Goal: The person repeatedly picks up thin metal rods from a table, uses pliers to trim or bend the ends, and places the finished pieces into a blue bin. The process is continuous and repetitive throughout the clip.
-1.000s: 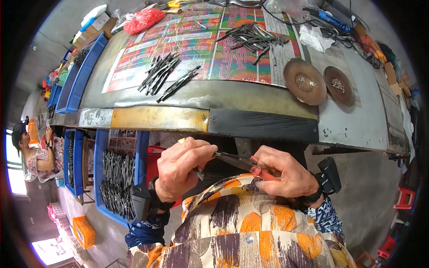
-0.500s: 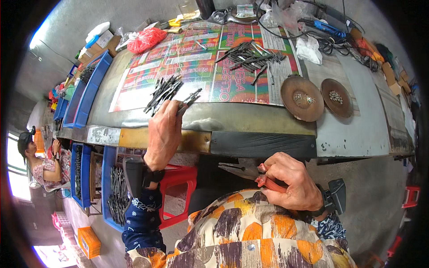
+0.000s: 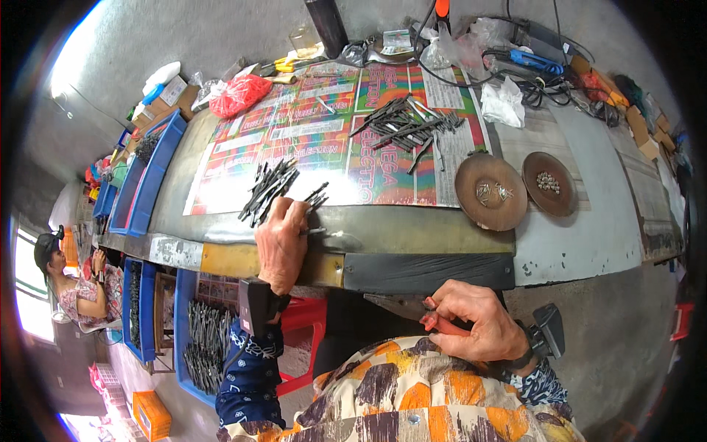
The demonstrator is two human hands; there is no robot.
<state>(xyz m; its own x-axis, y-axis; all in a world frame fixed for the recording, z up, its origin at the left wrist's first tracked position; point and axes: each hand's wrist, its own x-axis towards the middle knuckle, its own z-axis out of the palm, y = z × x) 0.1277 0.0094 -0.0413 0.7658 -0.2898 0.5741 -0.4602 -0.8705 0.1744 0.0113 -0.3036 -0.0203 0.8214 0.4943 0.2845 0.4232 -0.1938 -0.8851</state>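
My left hand (image 3: 282,239) is at the table's near edge with fingers curled together, and a short dark stick (image 3: 315,230) pokes out beside them. Just beyond the knuckles lies a bundle of thin black sticks (image 3: 269,190), with a few more black sticks (image 3: 317,196) to its right. In front of my body, below the table edge, my right hand (image 3: 475,322) grips red-handled pliers (image 3: 443,324). Their jaws point left, dim against the dark background. Another heap of black sticks (image 3: 409,125) rests farther back on the colourful printed sheet (image 3: 302,151).
Two round brown dishes (image 3: 471,210) with small metal pieces stand at the right. A blue tray (image 3: 158,173) sits on the table's left, and a blue bin of black sticks (image 3: 184,295) is below. A red stool (image 3: 313,335) is under the table; a person (image 3: 81,287) sits far left.
The view has tilted, so the table appears lower. My left hand stays beside the bundle, its fingers now nearer the table edge. The right hand still grips the pliers.
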